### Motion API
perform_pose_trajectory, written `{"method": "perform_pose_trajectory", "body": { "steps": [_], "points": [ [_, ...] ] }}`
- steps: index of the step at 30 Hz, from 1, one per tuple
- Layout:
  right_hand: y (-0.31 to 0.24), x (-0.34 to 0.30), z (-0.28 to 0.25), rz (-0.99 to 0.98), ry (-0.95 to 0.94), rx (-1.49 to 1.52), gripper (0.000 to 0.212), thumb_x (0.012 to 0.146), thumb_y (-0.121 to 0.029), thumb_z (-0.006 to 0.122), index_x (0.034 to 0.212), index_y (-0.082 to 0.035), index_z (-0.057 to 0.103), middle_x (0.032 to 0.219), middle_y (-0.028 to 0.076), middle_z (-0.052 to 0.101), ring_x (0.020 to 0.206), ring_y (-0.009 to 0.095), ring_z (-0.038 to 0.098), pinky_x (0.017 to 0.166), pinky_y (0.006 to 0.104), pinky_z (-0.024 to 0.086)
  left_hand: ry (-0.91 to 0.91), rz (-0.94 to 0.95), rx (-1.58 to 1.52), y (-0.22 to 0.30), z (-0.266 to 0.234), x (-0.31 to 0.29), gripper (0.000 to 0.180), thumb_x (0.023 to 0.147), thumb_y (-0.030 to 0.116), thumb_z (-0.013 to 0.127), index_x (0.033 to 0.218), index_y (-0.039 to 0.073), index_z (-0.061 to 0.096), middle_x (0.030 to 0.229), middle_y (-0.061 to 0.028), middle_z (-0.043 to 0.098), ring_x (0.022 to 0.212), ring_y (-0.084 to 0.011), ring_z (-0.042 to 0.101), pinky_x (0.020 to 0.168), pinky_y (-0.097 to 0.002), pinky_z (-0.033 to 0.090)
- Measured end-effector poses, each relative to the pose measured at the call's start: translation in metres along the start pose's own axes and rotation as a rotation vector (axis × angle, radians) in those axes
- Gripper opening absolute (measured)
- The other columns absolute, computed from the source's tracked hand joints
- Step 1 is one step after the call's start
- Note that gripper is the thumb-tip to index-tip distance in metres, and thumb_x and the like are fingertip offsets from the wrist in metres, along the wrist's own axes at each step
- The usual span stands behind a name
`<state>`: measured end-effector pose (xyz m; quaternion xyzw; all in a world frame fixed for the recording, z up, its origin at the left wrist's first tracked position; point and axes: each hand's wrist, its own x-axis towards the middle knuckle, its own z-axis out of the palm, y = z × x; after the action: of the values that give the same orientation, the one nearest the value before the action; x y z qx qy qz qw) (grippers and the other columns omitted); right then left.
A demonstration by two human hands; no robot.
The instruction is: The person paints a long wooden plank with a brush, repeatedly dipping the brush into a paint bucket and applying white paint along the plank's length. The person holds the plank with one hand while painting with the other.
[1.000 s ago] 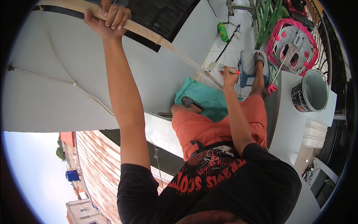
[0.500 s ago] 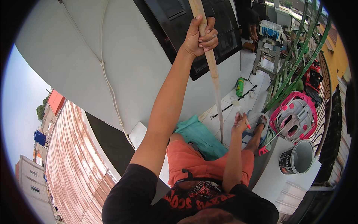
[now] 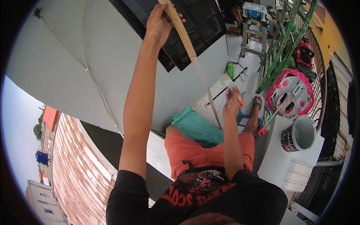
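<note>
The long, pale wooden pole (image 3: 194,60), whitened along its lower length, slants across in front of me from the upper edge of my view down to the tiled floor, where its foot comes near the crumpled teal sheet (image 3: 197,127). My left hand (image 3: 159,27), arm stretched far out, has the pole in its grasp near the top of my view, thumb on one side and fingertips showing past the other; how hard I grip I cannot tell. My right hand (image 3: 231,104), lower and nearer my body, is closed on the red-tipped handle of a flat, pale-bristled paintbrush (image 3: 226,80). Its bristles point up and away from me, to the right of the pole and apart from it.

Behind the pole's upper part stands a glossy black panelled door (image 3: 202,28); its lower edge meets the smooth light-grey wall (image 3: 108,67). My room to move is the white-tiled floor (image 3: 217,91), a narrow strip between that wall and the green slatted ladder (image 3: 287,48). A small blue stool (image 3: 243,120) under my foot bounds it near my right hand. Farther right are a pink-and-grey plastic child's seat (image 3: 296,93) and, on the white ledge (image 3: 275,153), a dark-labelled grey bucket (image 3: 304,133). At left, past the wall's edge, lies a rusty corrugated roof (image 3: 80,161).
</note>
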<state>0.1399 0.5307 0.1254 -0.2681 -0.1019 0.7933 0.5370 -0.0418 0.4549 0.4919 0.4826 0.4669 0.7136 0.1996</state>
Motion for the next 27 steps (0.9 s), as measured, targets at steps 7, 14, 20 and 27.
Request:
{"method": "perform_pose_trajectory", "body": {
  "steps": [7,14,20,27],
  "points": [
    [-0.072,-0.053,0.054,-0.109,-0.191,0.062,0.039,0.096,-0.015,0.074,0.125,0.005,0.058,0.105,0.012,0.067,0.09,0.021,0.071,0.079,0.0286,0.06,0.423,0.372,0.435,0.037,0.0,0.007,0.035,0.101,0.028,0.066,0.108,0.004,0.041,0.088,-0.0106,0.054,0.074,-0.0248,0.061,0.064,-0.0393,0.054],
    [-0.09,-0.053,0.061,-0.18,-0.231,0.034,0.039,0.096,-0.015,0.075,0.124,0.008,0.059,0.1,0.014,0.068,0.081,0.021,0.071,0.076,0.0297,0.059,0.382,0.345,0.63,0.055,0.024,0.001,0.026,0.104,0.015,0.052,0.114,0.0,0.034,0.076,-0.0096,0.05,0.061,-0.0238,0.06,0.061,-0.0382,0.059],
    [-0.078,-0.069,0.072,-0.083,-0.295,0.003,0.039,0.093,-0.017,0.078,0.12,0.007,0.062,0.099,0.013,0.069,0.082,0.021,0.071,0.074,0.0289,0.058,0.341,0.415,0.482,0.09,0.022,0.012,0.017,0.1,0.008,0.059,0.092,0.002,0.045,0.071,-0.0064,0.049,0.06,-0.0206,0.055,0.063,-0.0357,0.053],
    [0.015,-0.043,0.038,0.245,-0.339,-0.056,0.033,0.093,-0.014,0.077,0.117,0.006,0.065,0.1,0.012,0.07,0.082,0.02,0.072,0.073,0.0301,0.061,0.198,0.363,0.297,0.078,0.019,0.04,0.013,0.096,0.0,0.053,0.091,0.003,0.041,0.067,-0.0047,0.04,0.056,-0.0152,0.038,0.053,-0.0336,0.035]
  ]
}}
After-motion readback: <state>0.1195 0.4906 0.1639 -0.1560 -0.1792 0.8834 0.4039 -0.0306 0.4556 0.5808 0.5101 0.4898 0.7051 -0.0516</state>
